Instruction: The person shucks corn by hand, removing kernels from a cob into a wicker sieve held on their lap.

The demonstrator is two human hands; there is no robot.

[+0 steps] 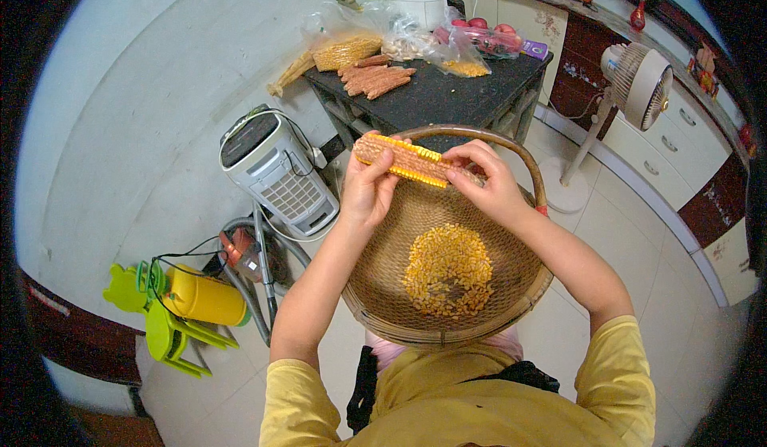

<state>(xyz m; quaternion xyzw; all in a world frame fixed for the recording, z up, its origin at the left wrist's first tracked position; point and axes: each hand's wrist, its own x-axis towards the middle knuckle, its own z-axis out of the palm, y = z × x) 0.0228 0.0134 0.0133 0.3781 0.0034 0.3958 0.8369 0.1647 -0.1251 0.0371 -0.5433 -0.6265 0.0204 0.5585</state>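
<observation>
A partly shelled corn cob (413,158), with rows of yellow kernels along its edges and bare cob between, is held up over a woven basket (383,291). My left hand (373,186) grips its left end, thumb on the bare part. The fingers and thumb of my right hand (486,174) pinch the right end, where no kernels show. Below the hands, loose corn kernels (449,267) lie in a heap on the basket's bottom. The basket has an arched handle (530,159) and rests at my lap.
Ahead stands a black table (443,96) with bare cobs (374,78), a bag of kernels (347,51) and bagged red fruit (500,38). A white air cooler (287,177), vacuum cleaner (248,258), yellow container (207,296) and green chair (159,330) stand left, a fan (638,84) right.
</observation>
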